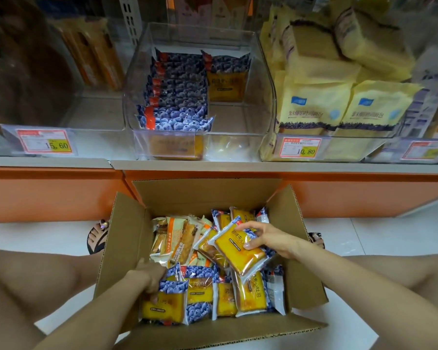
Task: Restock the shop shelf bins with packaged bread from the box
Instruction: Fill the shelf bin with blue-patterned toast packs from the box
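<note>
A dark blur filled the upper left, close to my head, and the orange packets (94, 51) in the left bin (91, 114) behind it were too soft to read. On the two nearest price tags I could read only the figures, 15.60 on the left price tag (46, 142) and 10.80 on the right price tag (301, 147); a third tag at the far right was smeared and partly cut off. My left hand (148, 279) was reaching down into the near left corner of the cardboard box (127, 243), and my wrist hid most of its fingers. What showed was curled over the top edge of a corner packet (162, 308) of blueberry-print bread, with one fingertip (154, 298) pressed on its yellow face. My right hand (266, 237) held a tilted packet (238, 253) of the same bread above the pile in the middle of the box, my thumb across its front and my fingers wrapped round its far edge. More blueberry-print packets lay along the near side of the box, and orange-striped packets (177, 238) lay at the far left. On the shelf above, the middle clear bin (263, 79) held a row of upright blueberry packets (175, 104) on its left side and just a couple at the back right. Beside it, the right bin was stacked with pale yellow bread bags (314, 104).
</note>
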The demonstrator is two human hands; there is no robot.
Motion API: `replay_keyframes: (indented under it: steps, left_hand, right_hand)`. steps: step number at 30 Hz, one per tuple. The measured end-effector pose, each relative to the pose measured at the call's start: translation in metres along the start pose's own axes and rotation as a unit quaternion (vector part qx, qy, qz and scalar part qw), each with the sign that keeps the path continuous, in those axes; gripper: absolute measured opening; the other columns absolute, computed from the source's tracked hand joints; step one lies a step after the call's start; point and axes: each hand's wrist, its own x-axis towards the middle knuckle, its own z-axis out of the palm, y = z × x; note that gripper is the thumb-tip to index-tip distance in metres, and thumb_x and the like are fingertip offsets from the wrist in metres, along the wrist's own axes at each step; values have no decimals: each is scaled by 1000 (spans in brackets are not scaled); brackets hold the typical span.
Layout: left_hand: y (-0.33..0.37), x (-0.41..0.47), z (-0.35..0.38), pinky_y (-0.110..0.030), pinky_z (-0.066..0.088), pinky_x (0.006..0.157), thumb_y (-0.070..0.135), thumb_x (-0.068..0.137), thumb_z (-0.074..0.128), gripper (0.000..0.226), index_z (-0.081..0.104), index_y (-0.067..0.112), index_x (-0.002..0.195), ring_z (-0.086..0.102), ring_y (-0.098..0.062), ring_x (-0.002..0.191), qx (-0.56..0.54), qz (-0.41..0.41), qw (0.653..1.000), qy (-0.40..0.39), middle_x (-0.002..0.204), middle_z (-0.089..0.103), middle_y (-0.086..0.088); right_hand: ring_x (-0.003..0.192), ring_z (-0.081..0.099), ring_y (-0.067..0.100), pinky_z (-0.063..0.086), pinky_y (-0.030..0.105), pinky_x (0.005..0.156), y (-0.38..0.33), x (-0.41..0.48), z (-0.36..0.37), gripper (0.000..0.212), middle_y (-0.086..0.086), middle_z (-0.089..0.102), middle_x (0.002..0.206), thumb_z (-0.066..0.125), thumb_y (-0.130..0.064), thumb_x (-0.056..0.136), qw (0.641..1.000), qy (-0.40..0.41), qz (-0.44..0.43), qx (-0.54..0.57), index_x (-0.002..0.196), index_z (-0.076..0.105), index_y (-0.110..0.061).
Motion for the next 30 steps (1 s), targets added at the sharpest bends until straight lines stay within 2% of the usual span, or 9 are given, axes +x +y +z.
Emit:
replay_keyframes:
  steps: [2,5,8,11,14,18,24,27,30]
  left_hand:
    - [1,-4,-3,-31,31,91,28,76,73,26,52,28,91,44,-18,110,8,19,1000,2,116,53,0]
    - [5,-15,-18,-23,34,64,15,79,67,31,39,27,69,45,-15,89,-20,37,999,2,97,50,3]
    - [14,-29,-40,-27,39,70,18,82,65,14,52,24,81,46,-17,86,7,51,997,51,94,50,2]
    - [25,-47,-63,-31,43,80,29,82,66,36,56,16,114,52,-20,93,20,53,992,114,101,55,-2]
    - [32,-68,-86,-32,44,82,35,80,66,40,56,19,116,56,-26,105,5,64,979,193,113,61,-5]
    - [34,-101,-114,-31,40,70,36,80,63,37,60,23,114,58,-22,97,-44,94,955,278,100,63,-2]
    - [23,-157,-149,-28,41,70,37,77,65,30,59,31,105,59,-14,90,-122,139,893,411,99,66,9]
    - [11,-182,-168,-30,48,74,40,72,68,32,60,29,101,61,-14,88,-183,176,859,445,97,67,7]
    - [5,-209,-190,-31,50,74,46,66,68,30,57,35,92,60,-8,84,-259,222,802,490,92,66,8]
  right_hand:
    - [99,65,21,56,28,77,-2,-2,0,47,1,54,124,68,-4,83,1000,3,-9,-1,119,59,-33]
    - [99,64,19,55,25,75,-8,-5,2,47,-2,53,123,69,-2,83,1000,7,-28,-4,119,59,-31]
    - [99,62,17,54,22,71,-16,-10,5,47,-1,52,124,68,0,83,999,12,-44,-14,116,60,-31]
    - [113,55,19,54,25,77,-27,-14,7,47,-3,48,133,69,1,81,990,48,-80,-105,110,61,-35]
    - [120,51,17,45,33,97,-44,-24,2,48,-7,55,128,75,-7,77,938,100,-141,-300,110,61,-38]
    - [113,50,18,40,34,97,-83,-57,-6,47,1,56,121,71,-18,82,865,129,-173,-453,121,57,-40]
    - [114,51,9,43,31,96,-129,-111,-12,49,-10,57,123,72,-11,80,866,169,-258,-393,112,57,-44]
    - [116,50,6,42,28,99,-150,-137,-11,51,-13,57,123,72,-5,79,867,192,-305,-345,109,57,-43]
    - [114,51,4,43,25,96,-171,-155,-14,52,-22,56,117,74,-5,78,853,229,-349,-312,106,57,-46]
